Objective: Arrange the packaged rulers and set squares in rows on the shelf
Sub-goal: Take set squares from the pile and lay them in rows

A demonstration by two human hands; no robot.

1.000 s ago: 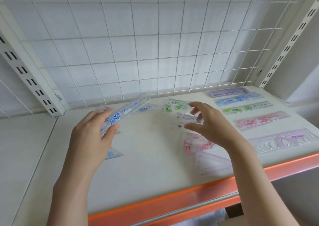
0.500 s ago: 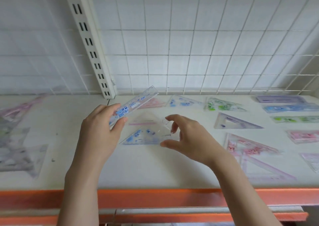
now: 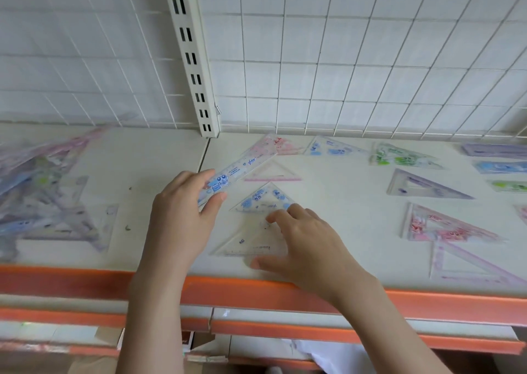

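Clear blue-printed ruler (image 3: 233, 178) pinched between thumb and fingers of left hand (image 3: 178, 219), pointing to 2 o'clock above shelf (image 3: 159, 248). Right hand (image 3: 308, 245), fingers spread, pressing clear set square (image 3: 253, 241) flat at 6 o'clock of blue set square (image 3: 263, 199).

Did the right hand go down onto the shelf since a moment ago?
Yes. The right hand was up off the shelf, fingers curled. Now it lies lower, nearer the orange front edge, pressing the clear set square flat.
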